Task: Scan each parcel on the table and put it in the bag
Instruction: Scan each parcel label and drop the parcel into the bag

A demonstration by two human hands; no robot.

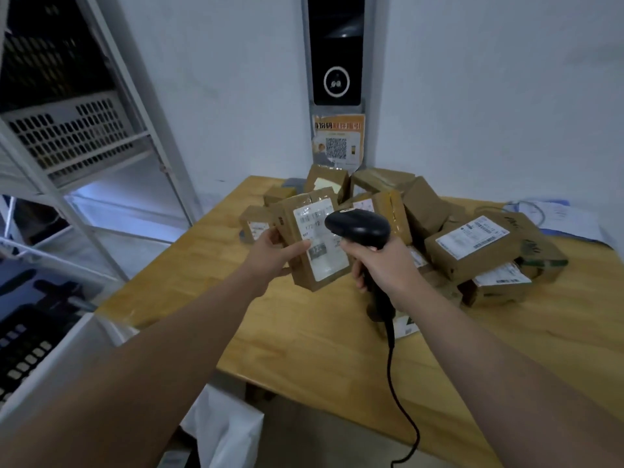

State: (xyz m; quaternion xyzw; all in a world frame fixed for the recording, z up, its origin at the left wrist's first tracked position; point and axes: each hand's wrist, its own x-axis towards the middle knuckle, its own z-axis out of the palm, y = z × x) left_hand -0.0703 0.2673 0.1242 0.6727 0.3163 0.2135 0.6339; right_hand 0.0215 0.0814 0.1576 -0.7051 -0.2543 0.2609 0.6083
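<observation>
My left hand (275, 253) grips a brown cardboard parcel (305, 268) by its left edge and holds it above the wooden table (304, 332), its white label facing me. My right hand (381, 265) grips the handle of a black barcode scanner (358, 226), whose head sits just over the label's right side. The scanner's cable (398, 400) hangs down past the table's front edge. Several more brown parcels (472, 248) lie heaped at the back of the table. A white bag (226, 430) hangs below the table's front left corner.
A white metal shelf (101, 157) with a perforated crate stands at the left. On the wall behind the table are a black panel (336, 49) and a QR poster (337, 143). Papers and a wire (553, 214) lie at the far right.
</observation>
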